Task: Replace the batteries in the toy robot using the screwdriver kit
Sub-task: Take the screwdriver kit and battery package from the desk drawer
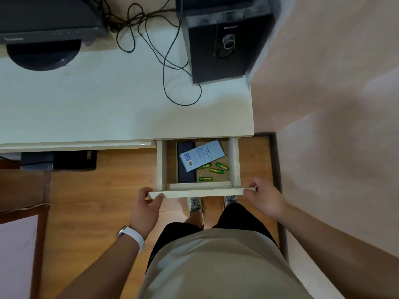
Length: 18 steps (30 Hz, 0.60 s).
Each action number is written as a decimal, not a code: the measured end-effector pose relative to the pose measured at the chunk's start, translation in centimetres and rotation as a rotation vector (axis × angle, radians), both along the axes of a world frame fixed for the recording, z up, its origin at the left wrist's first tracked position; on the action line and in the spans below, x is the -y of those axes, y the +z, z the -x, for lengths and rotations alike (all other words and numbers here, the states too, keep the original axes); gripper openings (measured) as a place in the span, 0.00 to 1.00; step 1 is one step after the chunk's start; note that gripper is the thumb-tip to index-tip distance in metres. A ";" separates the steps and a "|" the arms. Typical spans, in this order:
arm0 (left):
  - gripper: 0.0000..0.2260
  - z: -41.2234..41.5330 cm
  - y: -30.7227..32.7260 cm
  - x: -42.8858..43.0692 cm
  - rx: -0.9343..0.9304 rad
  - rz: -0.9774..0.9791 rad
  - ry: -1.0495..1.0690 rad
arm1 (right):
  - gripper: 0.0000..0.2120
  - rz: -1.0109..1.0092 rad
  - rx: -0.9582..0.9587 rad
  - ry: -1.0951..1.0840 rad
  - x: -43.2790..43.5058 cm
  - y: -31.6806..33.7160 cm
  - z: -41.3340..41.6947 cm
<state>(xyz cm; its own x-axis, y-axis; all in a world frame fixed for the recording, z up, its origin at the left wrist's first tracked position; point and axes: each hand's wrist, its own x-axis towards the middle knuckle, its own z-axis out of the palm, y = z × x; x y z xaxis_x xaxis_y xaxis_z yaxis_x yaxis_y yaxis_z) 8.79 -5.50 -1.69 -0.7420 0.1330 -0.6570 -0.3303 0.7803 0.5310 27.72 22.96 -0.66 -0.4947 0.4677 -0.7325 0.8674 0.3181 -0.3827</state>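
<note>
A pale wooden desk drawer (197, 192) stands pulled out under the desk's right end. Inside lie several green batteries (216, 171), a long black case (186, 161) along the left side and a light blue box (203, 154) leaning over it. My left hand (146, 209) grips the left end of the drawer front. My right hand (264, 196) grips its right end. No toy robot is in view.
The white desk (108, 104) carries a monitor on a round black base (43, 55), a black speaker (222, 44) and loose black cables (166, 61). A pink wall (334, 104) closes the right side. A dark wooden chair (21, 223) stands at the left on the wooden floor.
</note>
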 end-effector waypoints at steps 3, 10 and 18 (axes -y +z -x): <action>0.17 0.3 0.0 -0.8 -0.185 0.135 -0.151 | 0.10 -0.008 -0.035 0.030 -0.8 0.1 1.0; 0.17 1.1 0.7 -5.8 -0.310 0.101 -0.592 | 0.19 -0.115 -0.230 0.340 -1.0 0.1 6.8; 0.26 3.1 -2.9 -11.8 0.100 0.261 -0.461 | 0.31 -0.239 -0.225 0.738 -0.8 -4.8 14.2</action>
